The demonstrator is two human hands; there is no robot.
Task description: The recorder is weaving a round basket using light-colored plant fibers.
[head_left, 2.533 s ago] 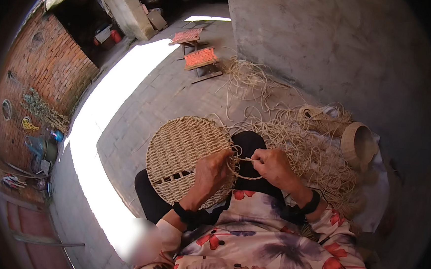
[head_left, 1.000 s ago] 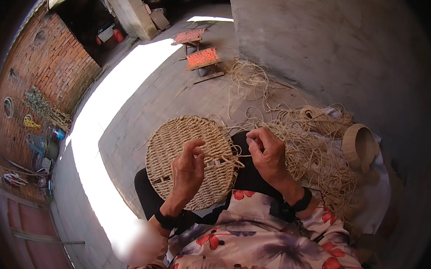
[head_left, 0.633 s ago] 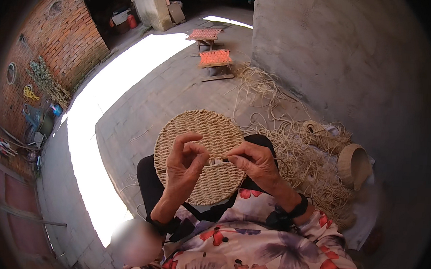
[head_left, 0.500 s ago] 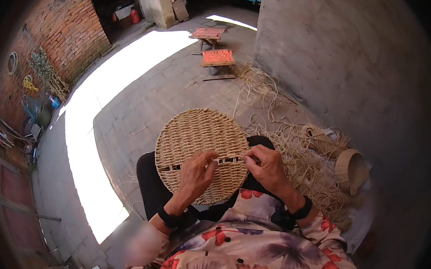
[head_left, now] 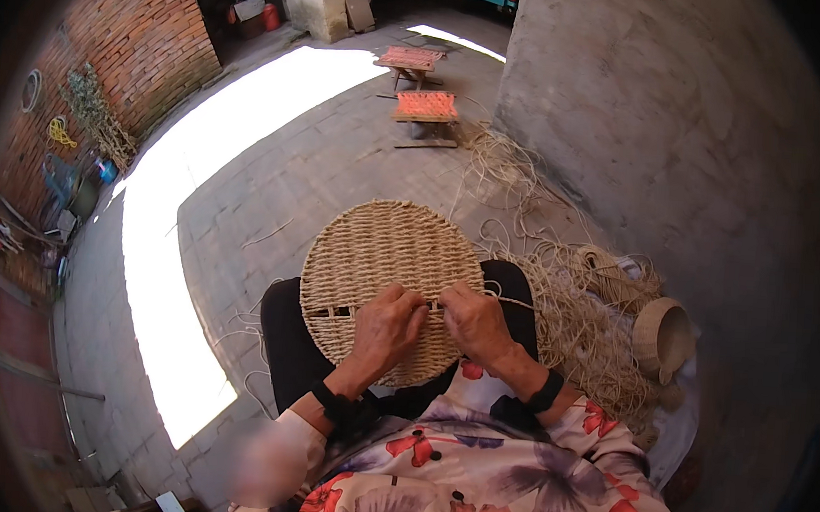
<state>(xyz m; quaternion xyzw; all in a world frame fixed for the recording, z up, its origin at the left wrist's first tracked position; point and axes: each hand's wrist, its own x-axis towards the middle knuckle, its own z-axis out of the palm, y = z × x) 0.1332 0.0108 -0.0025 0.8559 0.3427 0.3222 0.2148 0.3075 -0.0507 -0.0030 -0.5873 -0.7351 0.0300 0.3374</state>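
Paved brick yard, rough concrete wall on my right. Round coiled straw mat [head_left: 385, 273] lay flat on my lap, ridged weave. My left hand [head_left: 389, 322] curled closed, pressing its near face; my right hand [head_left: 475, 321] pinched a thin straw strand [head_left: 518, 303] at its rim. Loose fibre pile [head_left: 584, 328] beside my right knee.

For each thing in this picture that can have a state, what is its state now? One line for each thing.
Round woven mat: flat on the lap, an open slit in its weave.
Left hand: fingers curled, resting on the mat.
Right hand: pinching a straw strand at the mat's edge.
Loose straw: heaped on the ground, tangled.
Small basket: lying on its side.
Two stools: upright.
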